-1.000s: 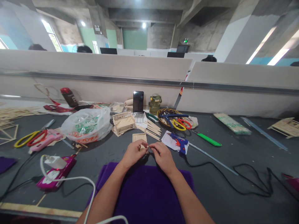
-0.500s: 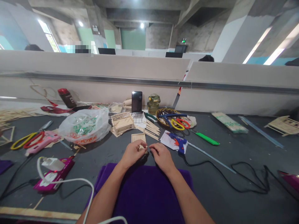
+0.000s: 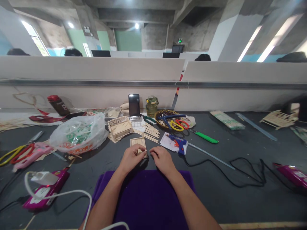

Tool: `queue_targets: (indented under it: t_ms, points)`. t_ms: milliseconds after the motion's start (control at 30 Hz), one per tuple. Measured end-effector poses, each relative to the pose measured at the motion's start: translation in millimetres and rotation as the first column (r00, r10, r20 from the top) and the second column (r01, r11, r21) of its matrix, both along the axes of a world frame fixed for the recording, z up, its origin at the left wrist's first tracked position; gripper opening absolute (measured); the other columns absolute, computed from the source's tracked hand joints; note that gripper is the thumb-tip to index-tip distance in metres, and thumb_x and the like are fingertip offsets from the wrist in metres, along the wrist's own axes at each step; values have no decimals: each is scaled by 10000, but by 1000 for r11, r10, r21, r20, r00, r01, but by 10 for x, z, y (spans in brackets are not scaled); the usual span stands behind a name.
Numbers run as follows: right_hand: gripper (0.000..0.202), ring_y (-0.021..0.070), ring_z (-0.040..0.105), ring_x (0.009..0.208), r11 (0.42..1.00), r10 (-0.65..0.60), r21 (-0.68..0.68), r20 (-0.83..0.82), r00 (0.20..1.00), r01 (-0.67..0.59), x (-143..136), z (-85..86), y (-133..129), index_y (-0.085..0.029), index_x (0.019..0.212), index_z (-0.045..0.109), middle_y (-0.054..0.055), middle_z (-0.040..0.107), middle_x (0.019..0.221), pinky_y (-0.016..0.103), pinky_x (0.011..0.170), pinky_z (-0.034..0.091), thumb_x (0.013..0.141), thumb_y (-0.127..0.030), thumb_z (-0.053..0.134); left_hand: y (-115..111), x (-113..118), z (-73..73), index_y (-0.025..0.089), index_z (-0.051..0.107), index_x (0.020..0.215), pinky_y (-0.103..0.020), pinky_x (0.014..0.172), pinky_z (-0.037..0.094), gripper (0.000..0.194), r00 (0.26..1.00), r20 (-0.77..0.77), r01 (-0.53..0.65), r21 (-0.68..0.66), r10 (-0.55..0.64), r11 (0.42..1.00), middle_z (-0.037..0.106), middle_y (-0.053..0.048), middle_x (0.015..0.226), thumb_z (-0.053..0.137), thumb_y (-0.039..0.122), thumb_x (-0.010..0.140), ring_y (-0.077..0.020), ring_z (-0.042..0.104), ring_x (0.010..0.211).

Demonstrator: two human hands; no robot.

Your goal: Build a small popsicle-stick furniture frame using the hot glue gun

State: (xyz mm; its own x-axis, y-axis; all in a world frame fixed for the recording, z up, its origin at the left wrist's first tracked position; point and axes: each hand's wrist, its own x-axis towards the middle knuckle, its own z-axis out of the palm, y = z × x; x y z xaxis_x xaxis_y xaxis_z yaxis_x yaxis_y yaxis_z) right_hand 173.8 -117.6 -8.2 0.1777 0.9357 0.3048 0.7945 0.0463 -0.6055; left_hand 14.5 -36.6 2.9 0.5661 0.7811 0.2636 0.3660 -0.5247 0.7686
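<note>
A small panel of pale wooden sticks [image 3: 137,141] lies on the dark table, its near part covered by my left hand [image 3: 133,158]. The thumb and fingers of that hand are closed at the panel's near right edge. Just to the right, my right hand [image 3: 163,160] is held low with thumb and forefinger together; whatever is between them, if anything, is too small to make out. A narrow gap separates the two hands. Behind the panel stand a small stick-built model [image 3: 120,127] and, to its right, a pile of loose wooden sticks [image 3: 150,131].
A blue glue gun [image 3: 178,143] rests on white paper at right, its black cord trailing right. Further out are a green utility knife [image 3: 205,137], a wicker basket [image 3: 159,123] with scissors, a plastic bag [image 3: 97,129], a phone [image 3: 134,105] and a magenta power strip [image 3: 51,191].
My hands have moved slightly apart, the right one away from the left hand's fingertips. The whole view has shifted a little to the right.
</note>
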Motion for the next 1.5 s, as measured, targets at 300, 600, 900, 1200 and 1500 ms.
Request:
queue_targets:
  t_ms: [300,600,900,1200,1500]
  points:
    - [188,158,570,891,995,-18,-99,31,999,21,2,13,2,-236,885,662,15,672,887,240,782,388,877,-167,487,34,1,-12,165,689,818,-199,509,334,223,1000,26,2,-46,-1,999,654,-3,720,574,353,786,-90,425,522]
    - [178,166,570,892,996,-10,-85,6,1000,11,1,-7,7,-236,875,663,14,676,888,247,776,388,866,-155,504,35,-10,5,150,698,806,-199,501,318,250,998,59,-10,-128,18,992,618,6,656,578,369,784,-92,418,515]
    - [177,165,572,886,997,-5,-72,-1,1000,5,0,-16,9,-235,866,663,15,679,882,252,773,390,866,-150,508,37,20,17,150,698,755,-201,543,355,228,996,92,-1,-153,15,988,639,-1,663,582,345,781,-110,483,571]
    - [177,161,574,881,999,4,-50,-4,1000,-5,-2,-34,15,-237,870,663,15,676,877,255,775,395,864,-150,509,54,11,-17,153,689,754,-204,542,358,267,996,86,-5,-177,21,984,628,4,658,571,389,793,-112,489,569]
    - [169,165,554,876,992,93,95,-64,994,-86,-38,52,-7,-234,958,652,21,653,879,266,779,413,889,-175,510,42,29,17,152,686,761,-209,584,391,268,993,113,1,-175,19,984,654,-6,687,568,390,798,-129,540,616]
